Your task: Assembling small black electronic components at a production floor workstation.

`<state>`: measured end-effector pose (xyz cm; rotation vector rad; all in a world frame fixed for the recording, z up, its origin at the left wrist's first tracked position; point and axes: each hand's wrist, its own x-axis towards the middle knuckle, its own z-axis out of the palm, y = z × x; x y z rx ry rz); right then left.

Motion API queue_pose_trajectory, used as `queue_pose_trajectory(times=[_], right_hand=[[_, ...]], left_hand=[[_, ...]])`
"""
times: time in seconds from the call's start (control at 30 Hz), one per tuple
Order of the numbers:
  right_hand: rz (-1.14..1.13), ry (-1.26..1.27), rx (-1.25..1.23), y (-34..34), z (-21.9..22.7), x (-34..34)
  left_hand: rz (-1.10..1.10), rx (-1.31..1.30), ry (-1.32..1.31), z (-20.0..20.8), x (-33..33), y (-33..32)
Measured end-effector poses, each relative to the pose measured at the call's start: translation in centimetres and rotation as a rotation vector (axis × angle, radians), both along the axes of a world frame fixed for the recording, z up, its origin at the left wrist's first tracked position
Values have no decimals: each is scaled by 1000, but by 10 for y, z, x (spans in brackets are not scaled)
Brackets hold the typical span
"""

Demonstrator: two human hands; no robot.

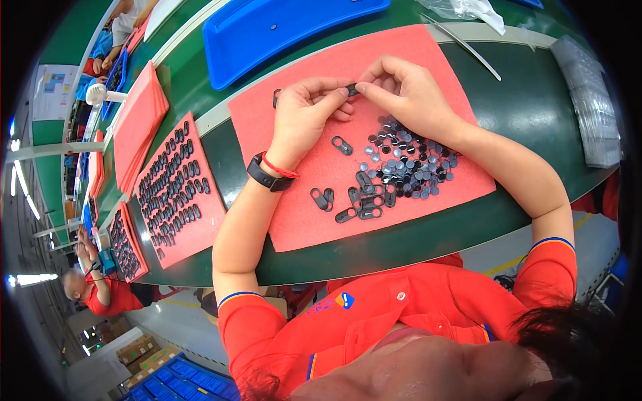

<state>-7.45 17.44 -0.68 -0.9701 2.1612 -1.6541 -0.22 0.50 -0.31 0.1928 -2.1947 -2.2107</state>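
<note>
Above the far part of a pink foam mat, my left hand and my right hand meet at their fingertips. Between them they pinch a small black oval plastic part, mostly covered by the thumbs and fingers. Another black oval part lies partly hidden beside my left hand. Nearer me, a single oval part rests on the mat, with a loose heap of such parts below it. Many small round discs, dark and silvery, are spread beneath my right wrist.
To the left, a pink sheet carries rows of black parts, with stacked pink sheets beyond. A blue tray stands at the back. Tweezers and clear plastic trays lie right. Other people sit far left.
</note>
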Motion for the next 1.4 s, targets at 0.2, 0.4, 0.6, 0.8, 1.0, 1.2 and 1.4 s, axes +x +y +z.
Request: queue_pose_trajectory(times=[0.2, 0.4, 0.6, 0.8, 1.0, 1.2, 1.4], right_hand=[[-25, 17, -10, -3, -1, 0], [-38, 4, -41, -4, -3, -1], [-31, 20, -42, -3, -3, -1], [-42, 31, -22, -3, -1, 0], [-41, 38, -38, -5, -2, 1], [-43, 70, -36, -4, -2, 0], [-111, 185, -86, -6, -5, -1]], left_hand=[[3, 10, -5, 1, 0, 2], [-11, 11, -10, 4, 1, 3], [-11, 7, -22, 4, 1, 2], [-11, 9, -19, 3, 1, 2], [-16, -7, -16, 3, 1, 1], [-23, 7, -14, 4, 1, 1], [-19, 12, -17, 5, 2, 0]])
